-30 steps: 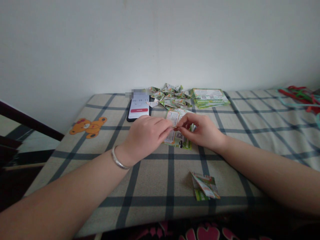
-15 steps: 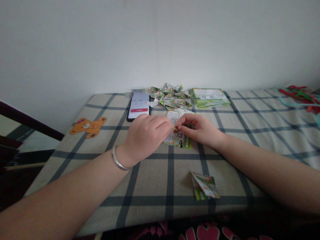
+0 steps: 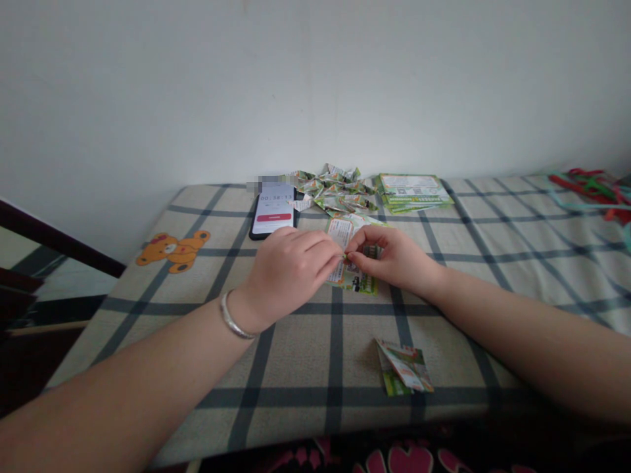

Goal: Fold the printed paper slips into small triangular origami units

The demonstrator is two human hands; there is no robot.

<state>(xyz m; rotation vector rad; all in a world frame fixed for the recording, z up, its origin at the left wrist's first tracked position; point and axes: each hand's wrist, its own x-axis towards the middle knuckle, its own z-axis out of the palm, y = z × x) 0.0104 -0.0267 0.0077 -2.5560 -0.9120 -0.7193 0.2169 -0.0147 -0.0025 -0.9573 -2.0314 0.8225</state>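
My left hand (image 3: 300, 266), with a silver bangle at the wrist, is closed in a pinch. Its fingertips meet those of my right hand (image 3: 392, 259), which is pinched too. Between them shows a tiny green-yellow bit of printed paper (image 3: 344, 255); the fingers hide most of it. A flat green-and-white printed sheet (image 3: 362, 284) lies on the table beneath both hands. Nearer to me, a folded piece of the same paper (image 3: 407, 368) rests apart from the hands. Behind them is a heap of folded paper pieces (image 3: 340, 190).
A phone (image 3: 275, 226) with a timer on its screen lies left of the heap. At the back right sits a stack of printed sheets (image 3: 414, 190). Red, green and blue strips (image 3: 591, 190) lie at the far right. A checked cloth (image 3: 296, 368) with a bear picture (image 3: 172, 249) covers the table.
Both hands keep their pinch at nearly the same spot. The fingertips have shifted only slightly, and the objects on the table stay where they were.
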